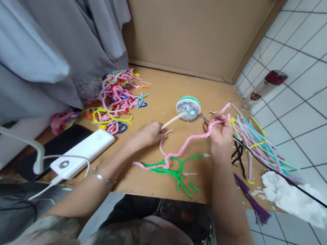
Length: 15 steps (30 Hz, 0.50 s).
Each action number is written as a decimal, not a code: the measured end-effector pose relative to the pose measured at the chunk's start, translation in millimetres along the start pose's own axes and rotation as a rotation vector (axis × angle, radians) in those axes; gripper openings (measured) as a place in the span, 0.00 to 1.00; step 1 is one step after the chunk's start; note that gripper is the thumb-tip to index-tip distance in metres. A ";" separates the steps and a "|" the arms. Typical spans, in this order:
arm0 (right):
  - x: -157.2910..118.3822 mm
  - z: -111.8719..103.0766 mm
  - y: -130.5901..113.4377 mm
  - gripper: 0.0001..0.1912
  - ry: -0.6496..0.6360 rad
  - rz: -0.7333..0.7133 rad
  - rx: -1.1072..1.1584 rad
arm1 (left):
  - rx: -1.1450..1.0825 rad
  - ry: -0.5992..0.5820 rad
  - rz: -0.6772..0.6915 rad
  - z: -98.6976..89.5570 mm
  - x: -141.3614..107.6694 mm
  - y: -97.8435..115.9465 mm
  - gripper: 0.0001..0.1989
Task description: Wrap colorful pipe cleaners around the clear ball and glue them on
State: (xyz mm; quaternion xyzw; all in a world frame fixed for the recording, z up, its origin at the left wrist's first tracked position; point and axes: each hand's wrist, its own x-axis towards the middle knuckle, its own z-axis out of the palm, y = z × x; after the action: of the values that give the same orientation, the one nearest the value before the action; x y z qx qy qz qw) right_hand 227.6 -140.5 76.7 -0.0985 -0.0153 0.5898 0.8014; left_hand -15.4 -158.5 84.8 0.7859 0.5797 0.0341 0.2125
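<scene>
My left hand (pixel 148 134) is closed on one end of a pale pipe cleaner (pixel 171 120), which slants up to a round clear container (pixel 188 109) with a green and white rim. My right hand (pixel 222 129) pinches a long, crinkled pink pipe cleaner (pixel 190 139). Its tail trails down to the left, across green pipe cleaners (pixel 171 169) twisted into a branching shape. A thin pale lilac pipe cleaner (pixel 162 145) curves on the table just below my left hand. Scissors with a red handle (pixel 205 126) lie beside my right hand, partly hidden.
Tangled coloured pipe cleaners (pixel 121 95) are heaped at the left. A white power bank (pixel 82 154) rests on a dark flat object (pixel 43 153). To the right are straight pipe cleaners (pixel 264 140), a black cable (pixel 285 177), white fluff (pixel 291 196), a purple bundle (pixel 252 198) and a red-capped bottle (pixel 263 90).
</scene>
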 end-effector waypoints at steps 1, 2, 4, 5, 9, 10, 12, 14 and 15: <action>-0.5 0.4 -0.3 0.19 -0.005 0.003 -0.002 | 0.020 -0.011 -0.029 4.3 1.9 1.3 0.10; -0.8 0.5 -0.6 0.19 -0.012 0.005 -0.006 | 0.034 -0.020 -0.043 8.2 3.4 2.8 0.10; -1.2 0.0 -0.7 0.19 -0.024 0.000 -0.015 | 0.056 -0.030 -0.045 13.6 5.6 6.0 0.10; -1.3 -0.3 -0.6 0.19 -0.030 -0.007 -0.024 | 0.064 -0.035 -0.041 14.6 6.3 7.2 0.10; -1.6 -0.4 1.2 0.18 -0.013 -0.021 -0.077 | 0.056 -0.041 -0.084 6.0 8.6 3.3 0.09; -1.7 0.0 1.7 0.19 0.007 -0.024 -0.084 | 0.048 -0.016 -0.114 1.1 9.1 -1.0 0.09; -2.2 1.0 2.4 0.19 0.038 -0.025 -0.087 | 0.078 0.112 -0.219 -10.3 9.9 -12.7 0.11; -3.2 2.0 3.1 0.20 0.036 -0.021 -0.089 | 0.118 0.342 -0.234 -21.5 10.1 -23.9 0.13; -3.9 2.3 3.6 0.20 0.025 -0.019 -0.098 | 0.112 0.455 -0.214 -26.3 9.7 -27.1 0.16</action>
State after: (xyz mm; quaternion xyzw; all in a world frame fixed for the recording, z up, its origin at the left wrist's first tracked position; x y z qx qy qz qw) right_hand 222.7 -142.9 78.8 -0.1451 -0.0352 0.5794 0.8013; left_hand -44.4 -135.3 96.7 0.7027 0.6934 0.1553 0.0350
